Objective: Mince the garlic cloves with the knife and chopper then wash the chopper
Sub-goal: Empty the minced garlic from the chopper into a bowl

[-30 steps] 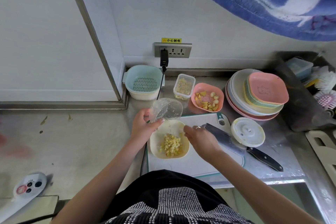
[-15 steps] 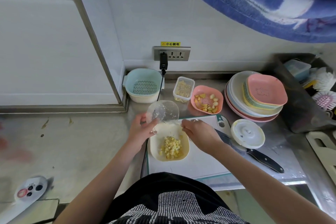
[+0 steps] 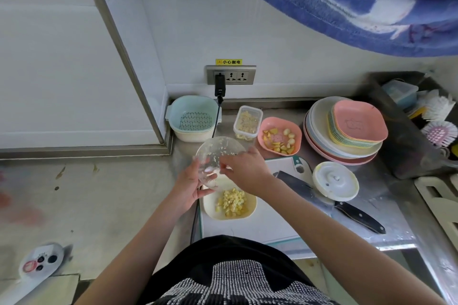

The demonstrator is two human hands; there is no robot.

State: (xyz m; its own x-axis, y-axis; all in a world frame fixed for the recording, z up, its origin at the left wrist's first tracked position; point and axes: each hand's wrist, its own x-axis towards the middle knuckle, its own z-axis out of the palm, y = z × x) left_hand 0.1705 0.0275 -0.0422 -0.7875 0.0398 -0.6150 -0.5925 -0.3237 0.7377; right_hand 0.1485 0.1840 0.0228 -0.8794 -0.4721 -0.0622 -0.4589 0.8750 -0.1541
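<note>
left hand point(image 3: 189, 187) grips clear chopper bowl point(image 3: 218, 156), tilted over cream dish point(image 3: 229, 203) | right hand point(image 3: 244, 167) fingers curled inside bowl, pinch unclear

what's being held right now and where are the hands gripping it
The left hand holds the clear chopper bowl by its lower rim, tilted over the yellow dish. The right hand reaches into the bowl's mouth; whether it grips anything cannot be told.

Both forearms are bare, with no sleeves showing up to the frame's lower edge. The left hand point(image 3: 190, 187) and right hand point(image 3: 244, 168) wear no gloves. Below the hands, the person's top point(image 3: 230, 272) is black, with rows of small white beads forming a grid-like patch.
</note>
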